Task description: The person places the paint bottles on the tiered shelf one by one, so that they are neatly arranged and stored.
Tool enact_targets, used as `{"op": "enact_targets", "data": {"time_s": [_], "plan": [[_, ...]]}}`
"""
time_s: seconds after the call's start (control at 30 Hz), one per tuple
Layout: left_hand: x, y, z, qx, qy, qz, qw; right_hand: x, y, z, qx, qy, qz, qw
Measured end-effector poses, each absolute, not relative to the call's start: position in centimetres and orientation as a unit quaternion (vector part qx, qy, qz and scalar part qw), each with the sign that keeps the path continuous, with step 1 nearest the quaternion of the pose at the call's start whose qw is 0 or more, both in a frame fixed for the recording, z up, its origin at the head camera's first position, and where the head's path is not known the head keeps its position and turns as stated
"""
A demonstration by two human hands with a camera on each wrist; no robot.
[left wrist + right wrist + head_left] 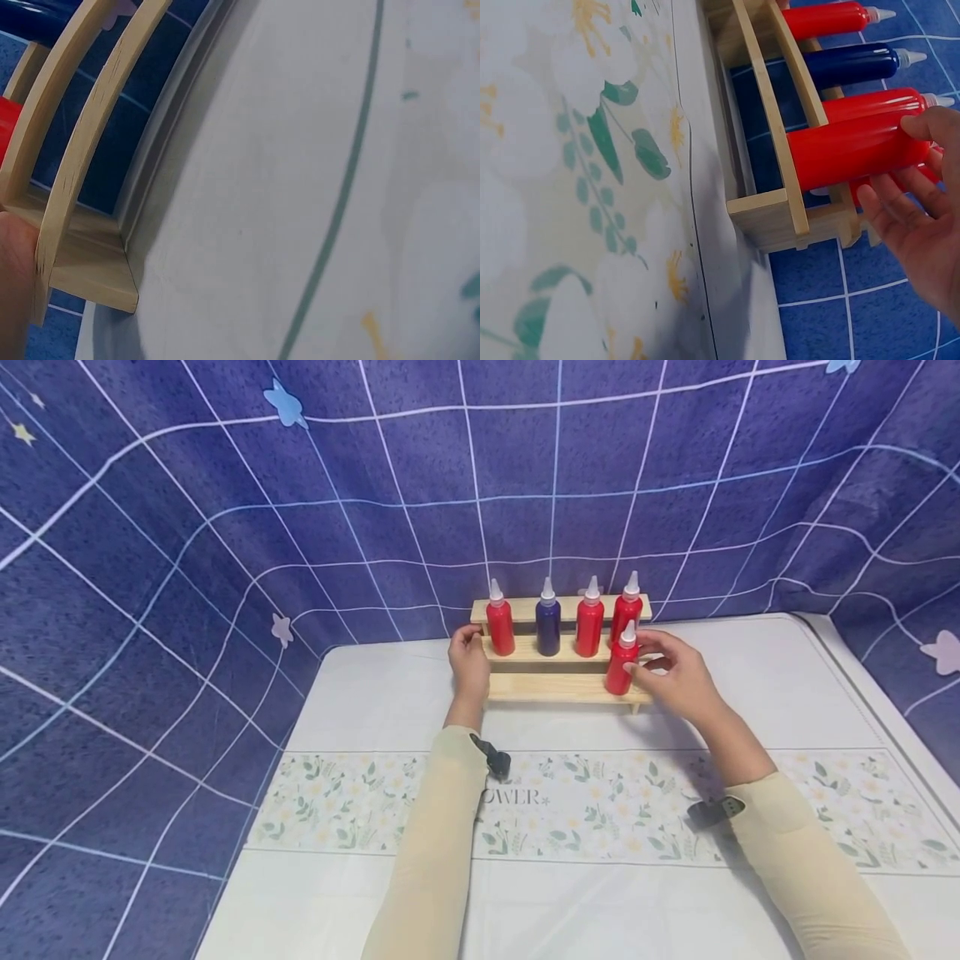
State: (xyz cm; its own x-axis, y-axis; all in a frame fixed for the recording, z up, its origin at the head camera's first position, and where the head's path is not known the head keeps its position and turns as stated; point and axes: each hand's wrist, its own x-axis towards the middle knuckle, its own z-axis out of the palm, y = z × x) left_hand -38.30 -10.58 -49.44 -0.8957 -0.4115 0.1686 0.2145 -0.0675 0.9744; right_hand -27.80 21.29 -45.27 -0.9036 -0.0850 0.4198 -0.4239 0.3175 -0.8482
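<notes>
A stepped wooden rack (547, 687) stands at the far side of the table. On its middle step are a red squeeze bottle (500, 628), a dark blue squeeze bottle (548, 627) and two more red ones, all upright with clear pointed caps. My right hand (678, 675) holds another red squeeze bottle (621, 667) at the right end of the front step, thumb on one side and fingers on the other. In the right wrist view that bottle's base meets the front slat (769, 112). With my left hand (469, 667), I grip the rack's left end.
A white cover with a floral printed band (555, 835) lies over the table. Right behind the rack hangs a blue curtain (517, 468) with a white grid and stars. Dark wrist cameras (495, 762) sit on both sleeves.
</notes>
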Motion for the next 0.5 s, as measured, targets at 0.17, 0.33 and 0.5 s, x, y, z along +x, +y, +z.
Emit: {"op": "enact_targets", "data": {"time_s": [0.17, 0.33, 0.5], "plan": [[-38.4, -9.7, -49.4, 0.087, -0.648, -0.725, 0.216, -27.4, 21.8, -45.1, 0.138, -0.817, 0.541, 0.145], [-37.7, -8.7, -49.9, 0.091, -0.666, -0.716, 0.186, -25.8, 22.8, -45.7, 0.108, -0.830, 0.527, 0.146], [-36.4, -9.4, -49.5, 0.104, -0.698, -0.698, 0.124, -24.3, 23.7, -46.4, 0.094, -0.861, 0.480, 0.139]]}}
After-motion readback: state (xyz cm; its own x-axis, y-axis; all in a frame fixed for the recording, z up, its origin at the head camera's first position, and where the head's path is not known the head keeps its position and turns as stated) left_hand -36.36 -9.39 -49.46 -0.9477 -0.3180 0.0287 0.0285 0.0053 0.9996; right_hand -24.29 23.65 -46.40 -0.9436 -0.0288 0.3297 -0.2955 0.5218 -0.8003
